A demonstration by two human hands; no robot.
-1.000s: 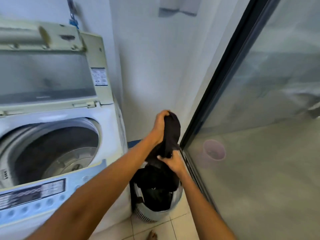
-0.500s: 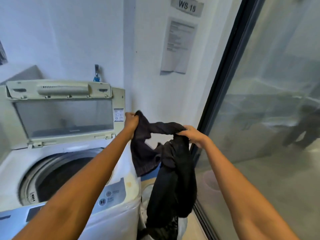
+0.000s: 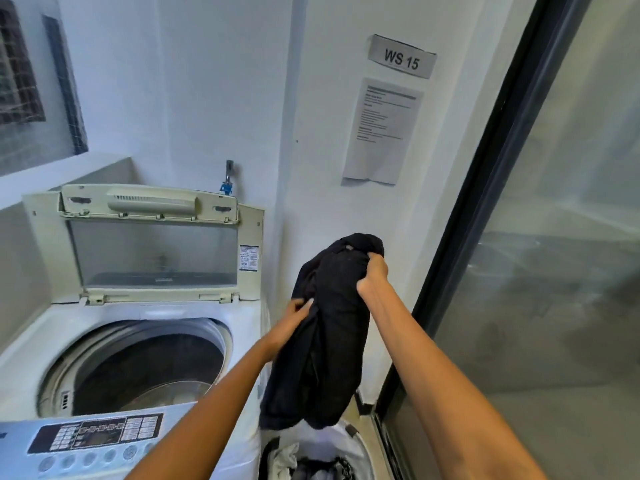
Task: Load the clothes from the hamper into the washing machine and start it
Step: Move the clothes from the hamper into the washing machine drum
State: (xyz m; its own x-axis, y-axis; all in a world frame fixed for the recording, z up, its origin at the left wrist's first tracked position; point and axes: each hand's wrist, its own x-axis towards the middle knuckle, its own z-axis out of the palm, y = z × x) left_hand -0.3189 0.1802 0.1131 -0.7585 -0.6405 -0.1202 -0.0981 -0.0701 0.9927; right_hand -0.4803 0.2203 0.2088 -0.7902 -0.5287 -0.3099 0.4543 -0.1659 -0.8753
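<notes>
- My right hand (image 3: 372, 275) clutches the top of a black garment (image 3: 325, 334).
- My left hand (image 3: 296, 315) grips its side, above the hamper (image 3: 360, 445).
- The washing machine (image 3: 138, 358) stands with its lid raised.

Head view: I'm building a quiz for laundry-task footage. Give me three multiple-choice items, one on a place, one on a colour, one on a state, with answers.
1. Where is the hamper?
A. On top of the washing machine
B. On the floor to the right of the washing machine
C. Behind the glass door

2. What colour is the garment being held?
A. Black
B. Red
C. White

3. What state is the washing machine lid in?
A. Shut flat
B. Raised open
C. Removed

Answers:
1. B, its rim shows low between the washing machine and the glass door.
2. A, the cloth gripped by the left hand and the right hand is black.
3. B, the lid stands upright behind the exposed drum.
</notes>
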